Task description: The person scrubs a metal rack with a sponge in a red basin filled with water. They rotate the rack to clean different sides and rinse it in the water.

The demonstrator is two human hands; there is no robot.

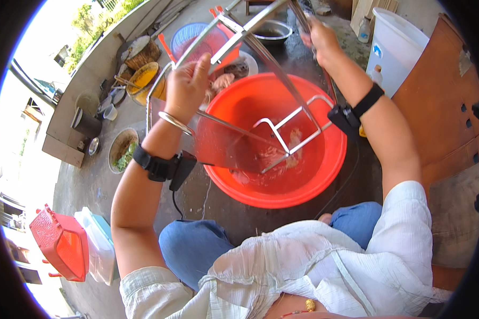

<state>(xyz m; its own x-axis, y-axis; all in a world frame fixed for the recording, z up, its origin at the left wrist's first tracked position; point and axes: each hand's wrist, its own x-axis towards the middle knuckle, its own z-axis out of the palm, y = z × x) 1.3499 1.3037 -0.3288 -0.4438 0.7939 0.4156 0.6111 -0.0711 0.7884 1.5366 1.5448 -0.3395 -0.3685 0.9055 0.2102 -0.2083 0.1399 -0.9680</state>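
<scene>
A stainless-steel tube frame, perhaps a rack, is held tilted over a large red plastic basin. A smooth see-through or reflective panel sits at the frame's lower left. My left hand is closed around the upper left bar, its thumb lying along the metal. At the upper right, my right hand grips another bar; blur hides whether it also holds a cloth. The frame's curved lower end hangs inside the basin. Shallow water and reflections show at the bottom.
Behind the basin are a blue mesh basket and a metal bowl. At left stand a yellow bucket and a bowl of greens. A white bin and brown cardboard flank the right. Red baskets lie lower left.
</scene>
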